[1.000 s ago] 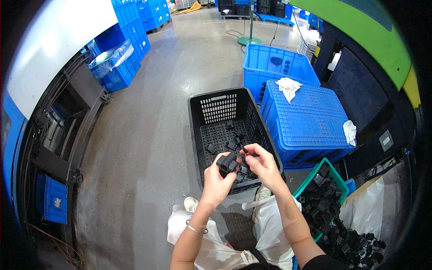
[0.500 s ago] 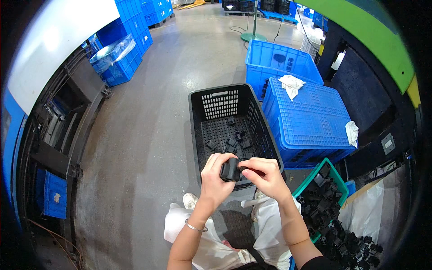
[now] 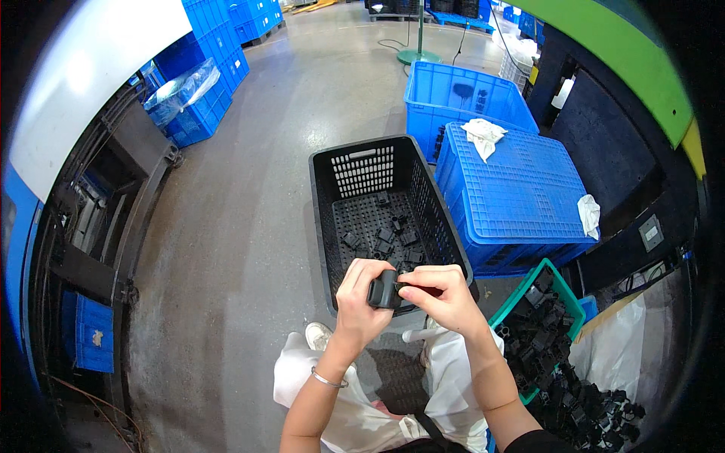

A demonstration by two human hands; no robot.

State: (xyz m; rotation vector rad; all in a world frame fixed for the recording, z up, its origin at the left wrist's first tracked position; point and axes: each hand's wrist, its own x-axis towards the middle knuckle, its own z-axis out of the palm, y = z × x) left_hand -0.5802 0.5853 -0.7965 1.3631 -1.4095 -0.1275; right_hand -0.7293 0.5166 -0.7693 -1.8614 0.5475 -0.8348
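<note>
Black part [image 3: 383,290] gripped in curled fingers of left hand [image 3: 361,306]; right hand [image 3: 447,298] pinched closed at part's side, anything between fingertips hidden; both held over black crate [image 3: 436,208].

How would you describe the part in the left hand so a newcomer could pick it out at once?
Start at the open black crate on the floor, mid-picture. Over its near end, the left hand grips a rounded black part, with the right hand at its right side. Unlike the loose black pieces lying in the crate, this one is held up.
</note>
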